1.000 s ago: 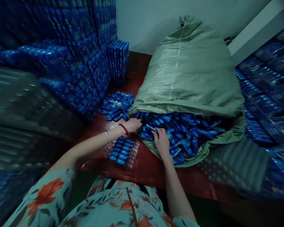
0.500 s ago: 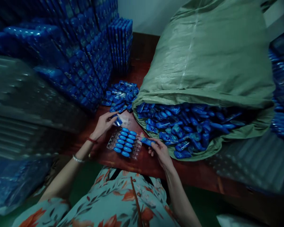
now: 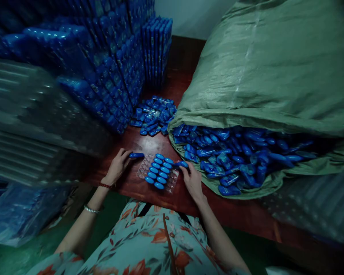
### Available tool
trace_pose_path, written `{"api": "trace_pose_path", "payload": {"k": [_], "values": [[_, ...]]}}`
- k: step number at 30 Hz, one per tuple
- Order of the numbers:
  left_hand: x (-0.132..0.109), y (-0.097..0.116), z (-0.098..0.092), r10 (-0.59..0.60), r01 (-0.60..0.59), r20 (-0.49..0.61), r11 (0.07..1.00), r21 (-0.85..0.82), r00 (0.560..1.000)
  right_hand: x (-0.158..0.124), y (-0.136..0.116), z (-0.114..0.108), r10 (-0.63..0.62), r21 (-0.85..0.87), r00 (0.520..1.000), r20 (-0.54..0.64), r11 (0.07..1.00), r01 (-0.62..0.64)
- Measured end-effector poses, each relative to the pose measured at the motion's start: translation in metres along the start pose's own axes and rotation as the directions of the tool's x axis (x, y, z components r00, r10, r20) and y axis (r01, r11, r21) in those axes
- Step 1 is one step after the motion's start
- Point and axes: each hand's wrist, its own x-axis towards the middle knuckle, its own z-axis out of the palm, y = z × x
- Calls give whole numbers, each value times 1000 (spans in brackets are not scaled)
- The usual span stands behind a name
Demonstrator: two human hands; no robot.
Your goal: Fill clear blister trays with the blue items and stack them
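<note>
A clear plastic tray (image 3: 171,185) lies on the table before me, its two middle columns filled with glossy blue oval pieces (image 3: 155,170). Clear cavities show along its left and right sides. My left hand (image 3: 117,165) is closed on a small blue wrapped packet (image 3: 136,155) at the tray's upper left. At the upper right of the tray, my right hand (image 3: 192,177) pinches another blue packet (image 3: 180,164). Both packets point inward over the tray's edges. What is printed on them is too small to read.
A big green woven sack (image 3: 232,88) lies open on the right, spilling blue packets (image 3: 229,160). A loose heap of packets (image 3: 154,114) sits behind the tray. Stacked blue packs (image 3: 103,68) and clear trays (image 3: 25,91) rise on the left of the red-brown table (image 3: 218,214).
My left hand has drawn back from beside the loose heap toward the tray's left side, its packet now lying level. The right hand has brought its packet close against the tray. The view has shifted.
</note>
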Motion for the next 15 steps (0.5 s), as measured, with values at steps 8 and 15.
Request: {"api": "trace_pose_path", "payload": {"k": [8,15], "values": [[22,37,1,121,-120,-14,952,-282,993,7,-13,-15,-174,-470,955,242,840,272],[21,31,18,302,-293,75,949,-117,950,21,-34,-27,-128,-641,898,422,658,395]]}}
